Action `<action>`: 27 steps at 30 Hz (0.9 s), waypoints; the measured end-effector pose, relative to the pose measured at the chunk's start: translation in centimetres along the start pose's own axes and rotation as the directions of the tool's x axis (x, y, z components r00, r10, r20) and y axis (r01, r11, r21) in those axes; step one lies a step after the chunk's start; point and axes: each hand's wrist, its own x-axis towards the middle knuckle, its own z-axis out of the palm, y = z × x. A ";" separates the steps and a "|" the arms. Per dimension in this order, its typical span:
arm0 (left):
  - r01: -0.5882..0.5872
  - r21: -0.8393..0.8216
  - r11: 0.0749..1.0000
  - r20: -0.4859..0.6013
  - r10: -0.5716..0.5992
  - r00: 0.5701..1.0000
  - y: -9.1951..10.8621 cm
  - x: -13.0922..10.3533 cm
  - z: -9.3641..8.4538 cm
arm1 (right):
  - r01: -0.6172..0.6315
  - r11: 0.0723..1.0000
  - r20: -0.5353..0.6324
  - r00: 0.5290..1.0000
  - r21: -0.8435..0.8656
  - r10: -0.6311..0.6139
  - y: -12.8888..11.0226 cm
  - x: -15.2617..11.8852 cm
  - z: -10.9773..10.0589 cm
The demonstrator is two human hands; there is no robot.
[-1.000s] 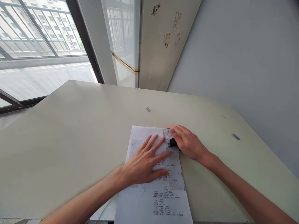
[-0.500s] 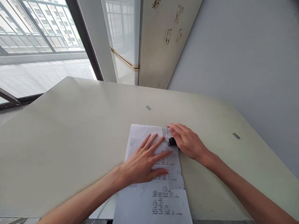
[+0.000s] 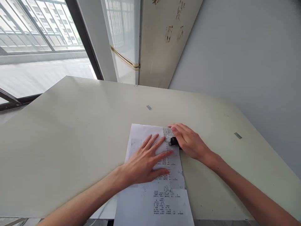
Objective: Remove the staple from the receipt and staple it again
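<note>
Printed white paper [image 3: 164,201] lies on the pale table and reaches past its near edge. My left hand [image 3: 147,161] rests flat on the paper with its fingers spread. At the paper's upper right edge, my right hand [image 3: 189,141] is wrapped over a small black stapler [image 3: 174,141]. The stapler's front end shows over the printed margin, and most of its body is hidden under my right hand.
The pale table [image 3: 94,119] bears two small grey tape pieces, one beyond the paper [image 3: 149,107] and one at the right [image 3: 238,135]. Behind it stand a fridge [image 3: 155,47], a window [image 3: 39,28] and a grey wall [image 3: 242,56].
The view has shifted very slightly. A little more of the black stapler's front end shows beside my right hand; my left hand has stayed in place on the paper.
</note>
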 end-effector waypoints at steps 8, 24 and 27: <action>0.001 0.008 1.000 -0.010 -0.001 1.000 0.3 0.1 -0.2 | -0.009 0.996 0.000 1.000 -0.085 0.009 -0.5 -0.1 -0.1; 0.010 0.015 1.000 0.002 -0.010 1.000 0.3 0.2 0.0 | 0.003 0.978 -0.014 1.000 -0.208 -0.006 -0.7 0.1 0.4; 0.016 0.015 1.000 0.001 -0.016 1.000 0.3 0.2 0.1 | 0.013 0.971 -0.027 0.999 -0.238 -0.020 -0.6 0.2 0.5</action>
